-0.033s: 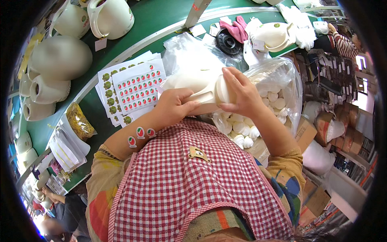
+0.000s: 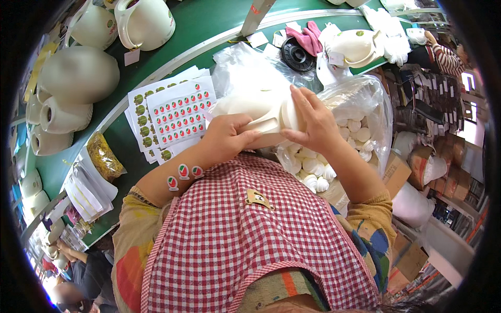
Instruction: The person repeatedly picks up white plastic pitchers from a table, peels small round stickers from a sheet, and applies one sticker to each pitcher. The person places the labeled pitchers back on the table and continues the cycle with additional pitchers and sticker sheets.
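Observation:
A cream plastic jug (image 2: 248, 106) lies on its side before my apron, its lid end turned to the right. My left hand (image 2: 225, 136) is closed round its handle (image 2: 269, 124), thumb along the near side. Against the round cream lid (image 2: 292, 116) presses my right hand (image 2: 317, 121), fingers over the far side and thumb on the near side. Several red-and-green stickers (image 2: 183, 171) are stuck on my left forearm. Right of the jug, a clear plastic bag (image 2: 383, 101) holds many cream lids with swirled threads (image 2: 313, 166).
Sticker sheets (image 2: 180, 117) lie left of the jug. Beyond it are a black round part (image 2: 297, 53), a pink cloth (image 2: 311, 37) and another cream jug (image 2: 355, 44). More jugs (image 2: 146, 23) stand at the left, past a metal rail (image 2: 182, 55). Co-workers appear at both sides.
My right hand's fingers have shifted slightly on the lid. Otherwise the jug and my left hand stay as they were.

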`<state>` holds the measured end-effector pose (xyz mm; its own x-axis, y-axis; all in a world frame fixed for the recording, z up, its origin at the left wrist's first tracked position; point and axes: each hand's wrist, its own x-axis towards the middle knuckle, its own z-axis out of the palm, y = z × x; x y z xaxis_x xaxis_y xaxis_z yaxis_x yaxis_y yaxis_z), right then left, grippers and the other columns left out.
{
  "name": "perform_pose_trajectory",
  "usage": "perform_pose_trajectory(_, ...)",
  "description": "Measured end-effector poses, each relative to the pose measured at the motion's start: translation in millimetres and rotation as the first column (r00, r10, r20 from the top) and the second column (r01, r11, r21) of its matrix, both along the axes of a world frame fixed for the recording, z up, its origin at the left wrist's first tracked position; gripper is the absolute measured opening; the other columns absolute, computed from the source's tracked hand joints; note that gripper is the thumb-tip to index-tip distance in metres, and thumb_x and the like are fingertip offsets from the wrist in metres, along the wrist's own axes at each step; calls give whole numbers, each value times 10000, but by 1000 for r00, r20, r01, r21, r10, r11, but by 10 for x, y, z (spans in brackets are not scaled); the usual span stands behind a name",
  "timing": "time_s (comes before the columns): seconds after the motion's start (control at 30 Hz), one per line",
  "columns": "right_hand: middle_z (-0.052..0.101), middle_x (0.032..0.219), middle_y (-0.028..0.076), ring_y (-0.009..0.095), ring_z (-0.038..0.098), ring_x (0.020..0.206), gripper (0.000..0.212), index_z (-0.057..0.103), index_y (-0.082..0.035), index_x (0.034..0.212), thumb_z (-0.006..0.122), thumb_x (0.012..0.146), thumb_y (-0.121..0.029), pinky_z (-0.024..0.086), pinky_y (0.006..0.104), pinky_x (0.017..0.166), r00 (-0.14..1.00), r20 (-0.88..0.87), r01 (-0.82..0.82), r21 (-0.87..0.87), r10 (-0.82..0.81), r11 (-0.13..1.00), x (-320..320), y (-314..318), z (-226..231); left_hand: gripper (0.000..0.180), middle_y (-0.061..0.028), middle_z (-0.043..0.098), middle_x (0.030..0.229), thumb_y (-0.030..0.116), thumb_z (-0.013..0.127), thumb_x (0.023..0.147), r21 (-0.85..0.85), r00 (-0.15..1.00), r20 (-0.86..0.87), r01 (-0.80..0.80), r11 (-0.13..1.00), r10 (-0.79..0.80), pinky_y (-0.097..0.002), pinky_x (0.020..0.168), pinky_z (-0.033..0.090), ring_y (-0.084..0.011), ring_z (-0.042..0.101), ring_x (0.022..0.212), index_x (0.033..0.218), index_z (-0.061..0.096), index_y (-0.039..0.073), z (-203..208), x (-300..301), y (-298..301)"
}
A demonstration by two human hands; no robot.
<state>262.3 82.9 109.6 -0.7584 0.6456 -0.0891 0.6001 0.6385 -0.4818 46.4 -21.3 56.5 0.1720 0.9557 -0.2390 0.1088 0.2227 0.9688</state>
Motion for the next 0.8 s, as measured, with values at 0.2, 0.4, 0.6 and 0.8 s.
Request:
perform_pose_trajectory(0.2, 565, 1151, 186, 321, 545, 1049, 652, 425, -56, 1307, 593, 799, -428, 363, 402, 948, 1000, 11, 16, 96, -17, 995, 118, 209, 47, 199, -61, 610, 757, 147, 604, 825, -18, 1000, 6, -7, 1000, 7, -263, 619, 441, -96, 546, 693, 936, 633, -16, -13, -39, 31)
perform_pose_trajectory(0.4, 623, 1057, 170, 291, 579, 1005, 612, 459, -31, 1279, 436, 891, -503, 331, 373, 968, 982, 52, 171, 168, -182, 971, 167, 242, 5, 214, -44, 604, 764, 138, 606, 825, -8, 998, -3, -68, 998, 68, -245, 631, 434, -79, 526, 710, 964, 625, -24, 9, -20, 15)
perform_pose_trajectory(0.6, 580, 1140, 180, 288, 541, 1044, 563, 496, -37, 1254, 493, 873, -452, 391, 374, 899, 952, -96, 284, -81, -291, 955, 273, 263, -86, 287, -106, 643, 815, 192, 603, 822, -11, 995, -6, -100, 995, 100, -280, 666, 462, -134, 588, 727, 1042, 626, 9, -81, -56, 7)
perform_pose_trajectory(0.8, 584, 1117, 179, 299, 560, 1009, 565, 537, -72, 1217, 608, 787, -430, 391, 375, 904, 928, 229, 346, -246, -293, 905, 120, 305, 252, 254, -30, 597, 837, 155, 598, 832, 6, 989, 76, -124, 992, 123, -237, 645, 435, -89, 532, 743, 1008, 615, -27, -41, -80, -13)
